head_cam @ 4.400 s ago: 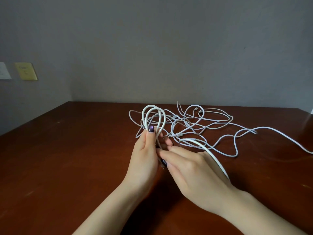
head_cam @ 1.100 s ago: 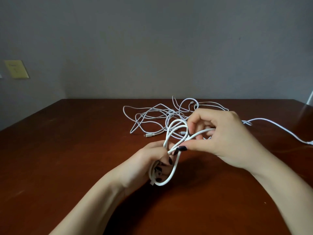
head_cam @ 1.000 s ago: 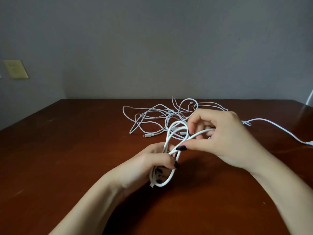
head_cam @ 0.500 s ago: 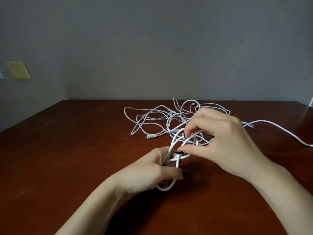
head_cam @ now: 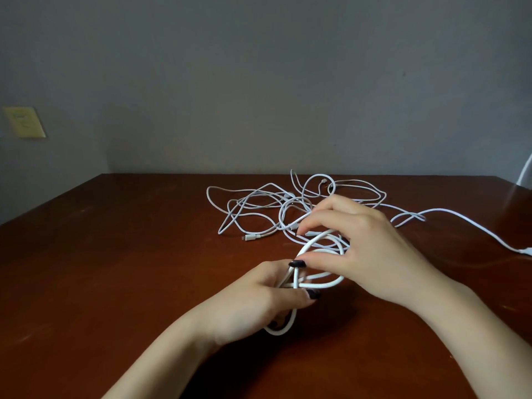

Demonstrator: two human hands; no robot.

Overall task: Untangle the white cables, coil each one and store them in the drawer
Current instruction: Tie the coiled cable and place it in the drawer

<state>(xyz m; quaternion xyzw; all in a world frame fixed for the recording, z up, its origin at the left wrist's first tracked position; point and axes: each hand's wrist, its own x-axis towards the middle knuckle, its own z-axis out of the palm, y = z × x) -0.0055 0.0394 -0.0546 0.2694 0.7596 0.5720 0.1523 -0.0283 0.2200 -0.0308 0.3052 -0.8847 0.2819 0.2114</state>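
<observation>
A thin white coiled cable [head_cam: 325, 283] is shown gathered into a few loose loops just above the near centre of the table [head_cam: 115, 254]. It is gripped by the left hand [head_cam: 253, 300], whose fingers and thumb are curled round the bundle. One turn is held under the curled fingers of the right hand [head_cam: 359, 249], with the thumb laid against the loops. Compared with the frame 1.1 s earlier, the strand then drawn out to the right is now passed crosswise round the coil's middle, and the right hand has been lowered toward the left. Farther back lies the tangle of white cables [head_cam: 293, 199], partly hidden by the right hand, with a long strand [head_cam: 460, 216] trailing right. A yellowish wall plate [head_cam: 25, 122] is seen at far left.
</observation>
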